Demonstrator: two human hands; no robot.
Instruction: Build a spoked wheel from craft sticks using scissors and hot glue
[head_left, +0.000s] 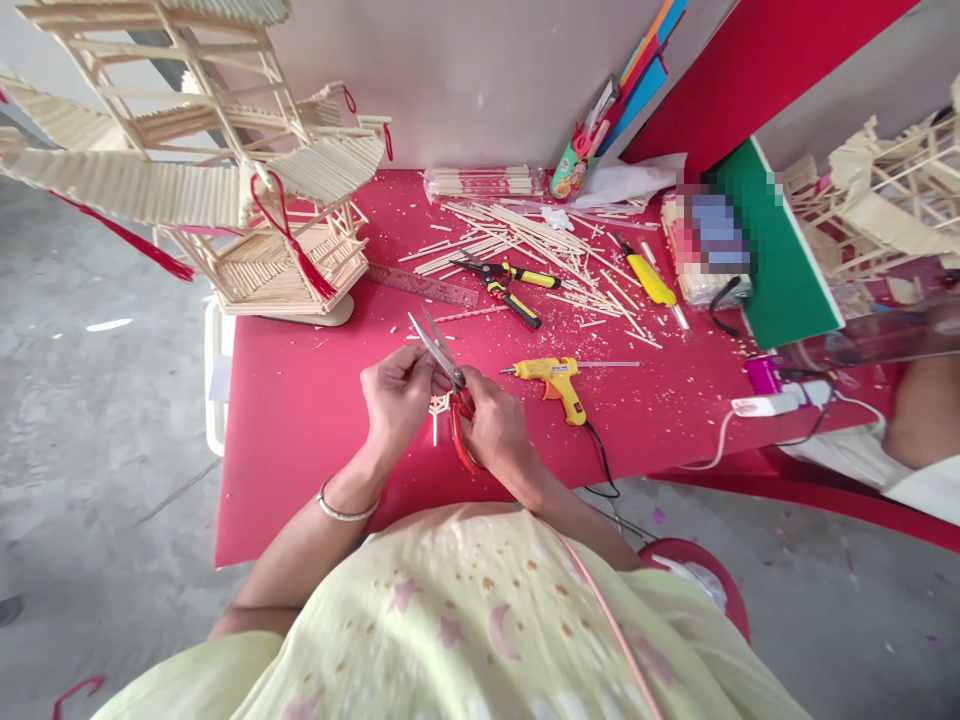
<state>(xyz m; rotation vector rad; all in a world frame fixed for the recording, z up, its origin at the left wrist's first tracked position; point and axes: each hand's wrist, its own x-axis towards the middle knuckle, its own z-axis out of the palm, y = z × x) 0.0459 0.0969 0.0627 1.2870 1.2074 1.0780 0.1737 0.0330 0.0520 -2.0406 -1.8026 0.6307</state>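
Note:
My right hand (493, 418) is closed round the red handles of a pair of scissors (463, 440). The scissor blades point up and to the left, parted a little. Just left of them, my left hand (397, 395) is closed in a pinch close to the blades; whatever its fingertips hold is too small to make out. Between and below my hands shows a small lattice of wooden sticks (436, 425), partly covered by my fingers. To the right of my right hand, a yellow glue gun (551, 374) lies on its side with a clear glue stick out of its back.
The red table (300, 450) carries scattered thin sticks (517, 235), yellow-black pliers (510, 285), a ruler (424, 284) and a yellow cutter (649, 275). A stick-built pagoda model (300, 260) stands at left. A power strip (780, 398) and another person's arm (926, 400) are at right.

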